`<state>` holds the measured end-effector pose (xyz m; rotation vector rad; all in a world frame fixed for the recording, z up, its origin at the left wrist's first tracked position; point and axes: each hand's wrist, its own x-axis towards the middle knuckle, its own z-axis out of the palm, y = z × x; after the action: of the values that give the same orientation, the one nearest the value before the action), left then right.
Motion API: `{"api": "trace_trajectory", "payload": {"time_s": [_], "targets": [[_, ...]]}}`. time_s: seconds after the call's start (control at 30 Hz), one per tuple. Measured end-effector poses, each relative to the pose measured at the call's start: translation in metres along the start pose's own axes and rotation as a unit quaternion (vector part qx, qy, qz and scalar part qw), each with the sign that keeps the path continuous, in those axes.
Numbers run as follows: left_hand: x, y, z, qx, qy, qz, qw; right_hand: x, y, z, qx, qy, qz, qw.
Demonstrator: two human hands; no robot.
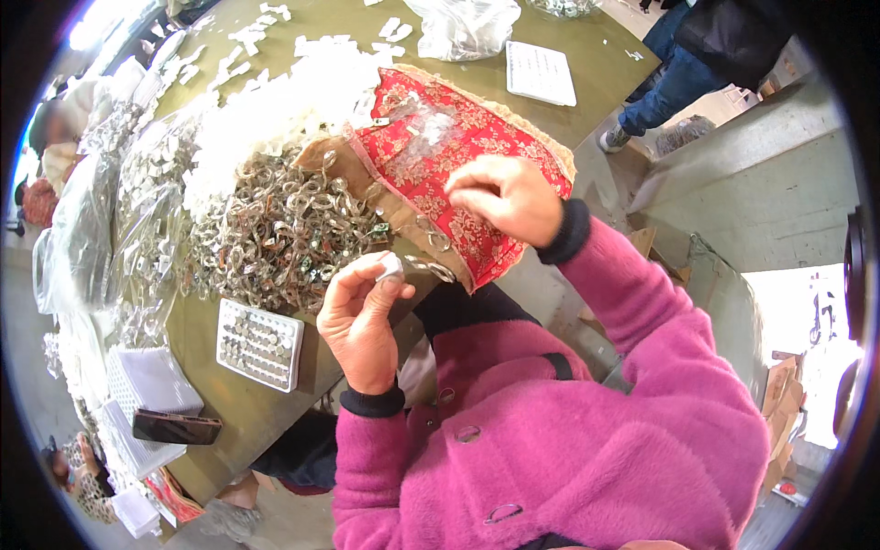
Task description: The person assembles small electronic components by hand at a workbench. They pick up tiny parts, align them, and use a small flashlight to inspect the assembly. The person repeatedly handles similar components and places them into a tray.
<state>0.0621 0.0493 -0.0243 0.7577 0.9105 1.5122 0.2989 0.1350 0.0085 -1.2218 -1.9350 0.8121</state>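
Note:
My left hand (360, 323) is closed, with thumb and fingertips pinching a small white block-shaped piece (390, 267). A thin looped cable (433, 268) lies right beside that piece; I cannot tell whether the two are joined. My right hand (515, 199) hovers over a red floral cloth (417, 156), its thumb and forefinger bent together at the tips. Whatever may be between them is too small to make out. Left of my hands spreads a large heap of coiled cables with small metal ends (284, 229).
White small parts (321, 78) are piled beyond the heap. A tray of round metal pieces (260, 345) sits near the table edge, with a dark phone (177, 427) on white trays nearby. Farther off are a white tray (539, 73), a clear bag (467, 27) and a standing person (706, 55).

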Motion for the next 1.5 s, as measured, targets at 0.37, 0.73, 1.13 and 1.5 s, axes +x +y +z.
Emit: {"api": "trace_trajectory", "payload": {"time_s": [0.37,0.73,1.13,1.5], "targets": [[-0.002,0.003,-0.005,-0.017,-0.051,-0.032,0.998,0.041,0.042,0.038,-0.204,0.057,-0.103,0.972],[-0.007,0.018,0.016,-0.014,-0.047,-0.017,0.999,0.013,0.042,0.028,-0.402,0.018,-0.165,0.901],[-0.015,0.015,0.02,-0.03,-0.043,-0.063,0.997,0.012,0.036,0.018,-0.317,0.049,-0.141,0.936],[-0.02,0.009,0.023,-0.08,-0.064,-0.069,0.992,0.001,0.039,0.004,-0.123,0.081,-0.076,0.986]]}}
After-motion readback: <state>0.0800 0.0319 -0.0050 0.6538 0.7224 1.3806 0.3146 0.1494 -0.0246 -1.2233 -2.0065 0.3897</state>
